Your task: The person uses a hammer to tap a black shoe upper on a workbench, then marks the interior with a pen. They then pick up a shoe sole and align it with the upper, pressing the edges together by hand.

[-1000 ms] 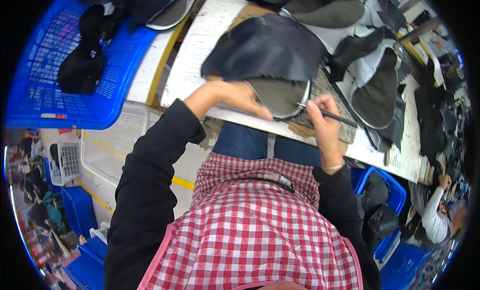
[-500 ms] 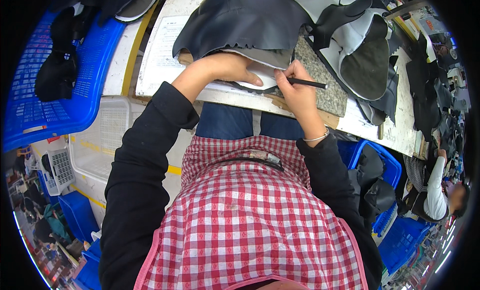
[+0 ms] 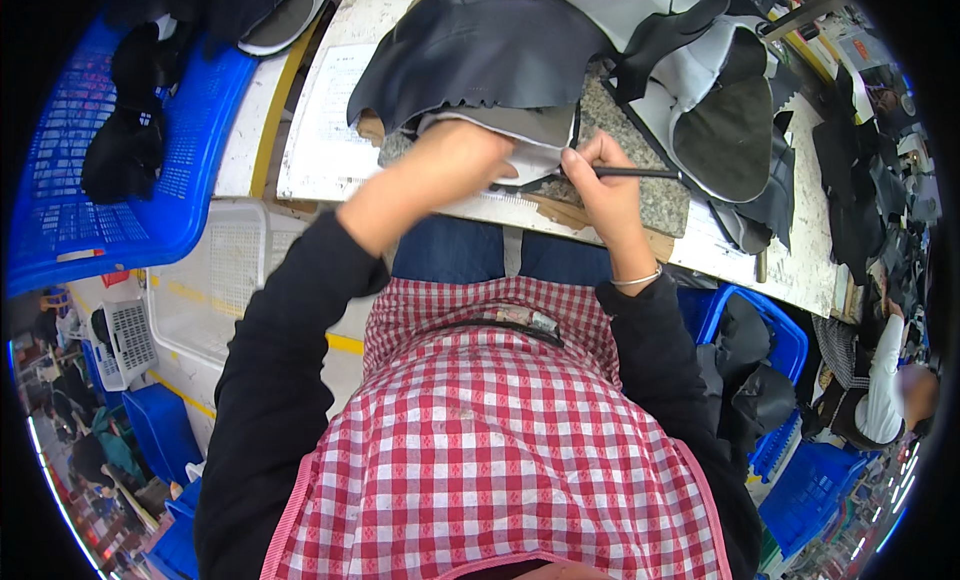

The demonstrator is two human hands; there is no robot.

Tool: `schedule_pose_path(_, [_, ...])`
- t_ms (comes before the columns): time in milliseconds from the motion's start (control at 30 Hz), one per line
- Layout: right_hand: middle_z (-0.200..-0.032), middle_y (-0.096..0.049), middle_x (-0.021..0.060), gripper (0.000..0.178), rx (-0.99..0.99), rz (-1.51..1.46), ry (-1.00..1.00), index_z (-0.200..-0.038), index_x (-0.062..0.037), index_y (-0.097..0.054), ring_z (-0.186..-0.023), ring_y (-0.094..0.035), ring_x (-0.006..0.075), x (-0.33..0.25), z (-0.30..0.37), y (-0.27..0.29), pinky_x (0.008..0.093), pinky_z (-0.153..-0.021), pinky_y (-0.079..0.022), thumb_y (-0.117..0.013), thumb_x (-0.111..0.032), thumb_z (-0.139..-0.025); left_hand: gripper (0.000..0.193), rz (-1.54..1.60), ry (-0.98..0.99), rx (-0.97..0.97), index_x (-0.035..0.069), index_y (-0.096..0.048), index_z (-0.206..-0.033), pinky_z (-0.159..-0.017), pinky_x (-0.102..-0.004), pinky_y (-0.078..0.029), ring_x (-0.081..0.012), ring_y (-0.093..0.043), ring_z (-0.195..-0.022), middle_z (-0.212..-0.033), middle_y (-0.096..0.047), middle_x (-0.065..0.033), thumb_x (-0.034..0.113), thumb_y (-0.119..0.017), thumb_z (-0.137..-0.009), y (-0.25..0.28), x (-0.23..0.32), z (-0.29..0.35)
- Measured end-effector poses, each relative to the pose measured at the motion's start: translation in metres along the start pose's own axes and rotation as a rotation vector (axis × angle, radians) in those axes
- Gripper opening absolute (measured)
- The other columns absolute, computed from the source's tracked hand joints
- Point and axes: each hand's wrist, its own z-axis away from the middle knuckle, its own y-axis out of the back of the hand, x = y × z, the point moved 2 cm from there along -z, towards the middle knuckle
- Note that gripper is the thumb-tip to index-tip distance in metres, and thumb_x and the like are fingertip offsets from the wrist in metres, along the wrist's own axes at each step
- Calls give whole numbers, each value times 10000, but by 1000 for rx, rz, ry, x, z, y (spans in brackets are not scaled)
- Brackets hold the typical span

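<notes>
A dark leather piece point(image 3: 480, 45) with a notched front edge is draped over a granite slab point(image 3: 655, 202) on the table. Beneath its front edge show a grey layer and a white layer point(image 3: 522, 158). My left hand point(image 3: 462, 160), somewhat blurred, lies over the near edge with curled fingers closed on the white layer. Between the fingers and thumb of my right hand point(image 3: 605, 180) is a slim black pen point(image 3: 645, 173), its back end pointing right. That hand touches the right end of the white layer; the pen's tip is hidden.
More black leather pieces with grey and white linings point(image 3: 722, 145) are heaped to the right. A printed sheet point(image 3: 330, 100) lies left on the white table. Blue baskets point(image 3: 190, 220) holding black pieces stand at both sides. A person point(image 3: 885, 380) is at the far right.
My left hand has turned over, and its thumb no longer lies stretched along the white layer. My right hand has shifted slightly right and down with the pen, which lies more level.
</notes>
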Motion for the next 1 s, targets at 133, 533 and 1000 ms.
schedule_pose_path(133, [-761, -535, -31, 245, -33, -151, 83, -835, -92, -506, -670, -445, 40, -3, 5, 8, 221, -615, -367, -691, -109, -995, 436, -380, -251, 924, 136, -636, -1280, -995, -427, -417, -272, -570, -1174, -1267, -604, -71, 86, -686, -850, 27, 31, 21])
schedule_pose_path(533, [-771, -525, -25, 254, -91, -151, -1, -806, -70, -537, -715, -474, 69, 5, 15, 16, 261, -655, -398, -727, -120, -968, 298, -372, -56, 1142, 100, -749, -1012, -759, -410, -589, -362, -722, -899, -1016, -732, -123, 25, -696, -728, 179, 3, -30])
schedule_pose_path(1000, [-695, -517, 2, 270, -91, 6, 45, -801, -58, -489, -644, -433, 77, -3, 14, 7, 263, -598, -370, -712, -64, -955, 412, -234, 632, 522, 4, -642, -1155, -1007, -476, -527, -414, -610, -1178, -1266, -629, -227, 146, -764, -788, 100, -205, -98])
